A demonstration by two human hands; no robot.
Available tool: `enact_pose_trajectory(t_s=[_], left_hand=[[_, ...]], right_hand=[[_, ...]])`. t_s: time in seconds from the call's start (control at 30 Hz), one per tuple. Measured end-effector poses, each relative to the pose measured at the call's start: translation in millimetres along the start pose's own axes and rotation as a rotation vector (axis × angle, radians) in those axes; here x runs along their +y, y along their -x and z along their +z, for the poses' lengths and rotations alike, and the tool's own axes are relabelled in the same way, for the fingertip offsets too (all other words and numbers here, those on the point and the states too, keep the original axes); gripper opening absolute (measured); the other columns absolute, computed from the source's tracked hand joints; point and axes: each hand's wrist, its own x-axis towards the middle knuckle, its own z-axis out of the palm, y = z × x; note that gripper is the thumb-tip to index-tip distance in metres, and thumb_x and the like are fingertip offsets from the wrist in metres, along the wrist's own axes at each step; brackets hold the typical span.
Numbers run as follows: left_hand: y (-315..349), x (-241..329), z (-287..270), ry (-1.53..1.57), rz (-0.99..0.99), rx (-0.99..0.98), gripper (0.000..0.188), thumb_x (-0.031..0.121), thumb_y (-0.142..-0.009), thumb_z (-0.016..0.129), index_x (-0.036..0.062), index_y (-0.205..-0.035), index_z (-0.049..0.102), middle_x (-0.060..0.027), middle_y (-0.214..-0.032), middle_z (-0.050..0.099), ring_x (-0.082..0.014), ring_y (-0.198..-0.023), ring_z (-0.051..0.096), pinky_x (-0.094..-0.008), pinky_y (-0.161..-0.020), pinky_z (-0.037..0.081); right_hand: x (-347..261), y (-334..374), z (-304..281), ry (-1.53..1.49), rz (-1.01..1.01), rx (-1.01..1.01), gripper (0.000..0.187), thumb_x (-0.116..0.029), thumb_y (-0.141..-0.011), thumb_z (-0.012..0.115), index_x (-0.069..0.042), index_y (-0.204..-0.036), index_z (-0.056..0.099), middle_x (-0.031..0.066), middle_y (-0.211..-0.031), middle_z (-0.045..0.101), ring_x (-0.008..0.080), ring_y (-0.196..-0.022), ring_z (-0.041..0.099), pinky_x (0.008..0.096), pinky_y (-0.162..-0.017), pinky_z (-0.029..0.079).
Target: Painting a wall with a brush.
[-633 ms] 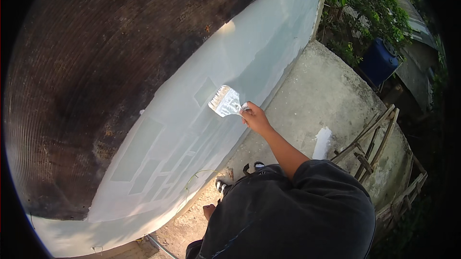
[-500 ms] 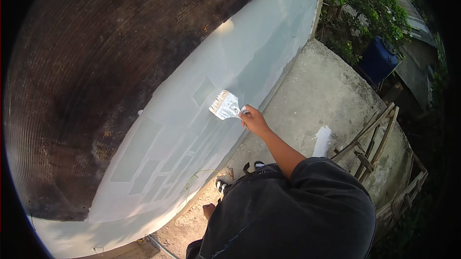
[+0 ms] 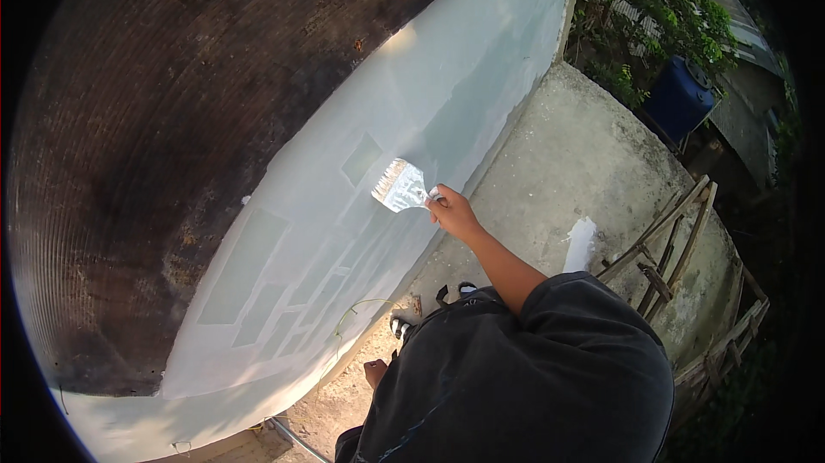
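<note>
My right hand [image 3: 453, 214] is closed around the handle of a wide, flat paint brush [image 3: 404, 188]. White paint coats the brush's body, and its pale bristles point left, toward the wall [image 3: 412, 68]. That wall is whitish with patches of grey-green showing through; whether the bristles touch it I cannot tell. Low beside my body, my left hand [image 3: 375, 373] shows only in part, its fingers curled. Whatever it may hold is hidden behind my dark shirt.
A dark brown ribbed roof sheet [image 3: 198, 119] slopes over the wall at left. Below runs a concrete ledge [image 3: 550, 145] with a white paint streak [image 3: 580, 244]. Wooden rails [image 3: 675, 244] edge it at right, near a blue tank [image 3: 679, 98]. A thin wire [image 3: 348, 317] hangs low on the wall.
The brush and my right hand have shifted very slightly left and up in the picture. My grip stays the same, and the view has tilted a little.
</note>
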Motion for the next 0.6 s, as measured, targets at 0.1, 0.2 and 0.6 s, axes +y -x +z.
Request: enact_pose_trajectory(t_s=[0.1, 0.2, 0.6], left_hand=[[-3, 0, 4, 0.063, 0.038, -0.029, 0.027, 0.024, -0.076, 0.055, 0.0024, -0.092, 0.055, -0.0233, -0.093, 0.063, -0.0390, -0.089, 0.060, -0.0442, -0.078, 0.048], [-2, 1, 4, 0.062, 0.050, -0.050, 0.027, 0.025, -0.076, 0.056, 0.0022, -0.092, 0.055, -0.0234, -0.093, 0.063, -0.0384, -0.089, 0.061, -0.0436, -0.078, 0.048], [20, 20, 2, 0.009, -0.045, -0.008, 0.027, 0.026, -0.075, 0.057, 0.0045, -0.091, 0.056, -0.0211, -0.093, 0.064, -0.0374, -0.089, 0.061, -0.0439, -0.078, 0.048]], right_hand=[[7, 9, -7, -0.105, 0.046, -0.020, 0.011, -0.016, -0.088, 0.056, -0.006, -0.087, 0.051, 0.0015, -0.059, 0.055, 0.0072, -0.046, 0.045, 0.0243, -0.044, 0.036], [-13, 7, -13, -0.061, 0.011, 0.007, 0.012, -0.016, -0.088, 0.056, -0.005, -0.087, 0.051, 0.0016, -0.059, 0.055, 0.0073, -0.046, 0.045, 0.0244, -0.044, 0.036], [19, 11, -15, -0.106, 0.072, -0.026, 0.014, -0.019, -0.088, 0.056, -0.006, -0.088, 0.053, 0.0009, -0.057, 0.056, 0.0080, -0.047, 0.046, 0.0250, -0.046, 0.037]])
